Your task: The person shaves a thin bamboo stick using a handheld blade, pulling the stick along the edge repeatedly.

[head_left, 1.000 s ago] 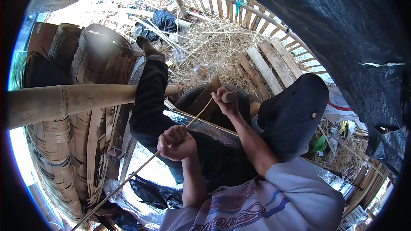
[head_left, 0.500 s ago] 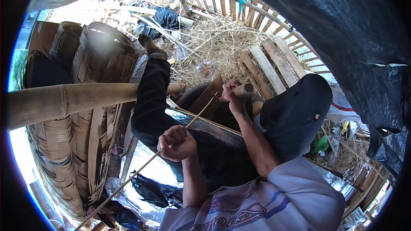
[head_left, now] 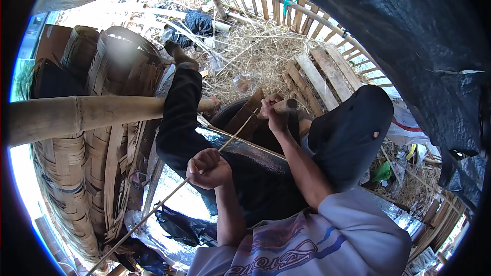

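Observation:
My left hand (head_left: pixel 208 168) is closed around a thin bamboo stick (head_left: pixel 162 203). The stick slants from the lower left up towards my right hand, its upper end close to those fingers. My right hand (head_left: pixel 274 112) grips a thick round wooden handle (head_left: pixel 284 106), whose butt points right. What the handle belongs to cannot be made out clearly. Just left of that hand, a flat brown piece (head_left: pixel 244 116) stands tilted over a dark round container (head_left: pixel 221 118); whether it joins the handle is unclear.
A thick bamboo pole (head_left: pixel 110 114) crosses at left, before large woven bamboo rolls (head_left: pixel 64 184). Wooden slats (head_left: pixel 318 77) lie on straw (head_left: pixel 258 53) ahead. Black plastic sheeting (head_left: pixel 409 25) hangs at right, and a slatted bamboo fence (head_left: pixel 302 18) curves behind. My legs spread to both sides.
The whole view has shifted slightly. Both hands appear a little further left, still holding the stick and the handle.

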The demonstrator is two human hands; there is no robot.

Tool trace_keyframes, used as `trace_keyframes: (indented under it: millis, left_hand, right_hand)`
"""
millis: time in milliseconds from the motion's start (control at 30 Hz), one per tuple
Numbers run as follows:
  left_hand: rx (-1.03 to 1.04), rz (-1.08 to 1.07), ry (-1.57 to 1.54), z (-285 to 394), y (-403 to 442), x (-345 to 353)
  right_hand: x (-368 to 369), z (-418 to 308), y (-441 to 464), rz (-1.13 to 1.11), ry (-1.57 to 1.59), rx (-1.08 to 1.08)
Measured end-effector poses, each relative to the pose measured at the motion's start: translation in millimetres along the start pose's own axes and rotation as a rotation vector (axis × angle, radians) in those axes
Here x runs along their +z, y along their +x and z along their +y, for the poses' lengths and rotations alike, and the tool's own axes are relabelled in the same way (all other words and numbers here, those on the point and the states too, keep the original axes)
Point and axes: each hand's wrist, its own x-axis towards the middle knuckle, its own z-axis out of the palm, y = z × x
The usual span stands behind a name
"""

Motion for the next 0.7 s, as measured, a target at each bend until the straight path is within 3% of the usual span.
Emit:
trace_keyframes:
  millis: [200,267,300,333,400,467,533,567,700]
  left_hand:
    - [0.018,0.018,0.0,-1.1,-0.9,3.9]
    - [0.013,-0.005,-0.001,-3.5,-4.2,3.0]
    - [0.002,-0.033,-0.003,-2.8,-6.1,8.1]
    - [-0.011,-0.059,0.003,-1.1,-8.0,11.0]
    - [0.029,-0.078,-0.007,-1.9,-6.4,9.3]
    - [0.003,-0.052,0.0,-0.2,-5.0,8.1]
    - [0.011,-0.035,0.017,-1.9,-3.0,4.7]
    - [0.02,-0.024,0.027,-2.9,-2.9,5.1]
    - [-0.031,-0.001,0.017,1.2,-6.8,7.9]
  right_hand:
    - [4.7,-14.0,-9.4,-0.054,-0.018,0.005]
    - [-6.6,4.2,-6.5,-0.17,-0.484,-0.237]
    - [-5.6,0.6,-4.9,-0.161,-0.565,-0.202]
    - [-3.5,-1.3,-3.8,-0.159,-0.56,-0.206]
    - [2.4,-3.0,-0.2,0.093,-0.264,-0.067]
    - [-6.7,0.4,-0.1,0.036,-0.231,0.009]
    - [-8.1,2.2,-7.8,-0.009,-0.055,-0.052]
    - [-14.2,12.8,-7.1,-0.092,-0.152,-0.137]
    - [-4.9,0.0,6.3,0.017,-0.08,-0.036]
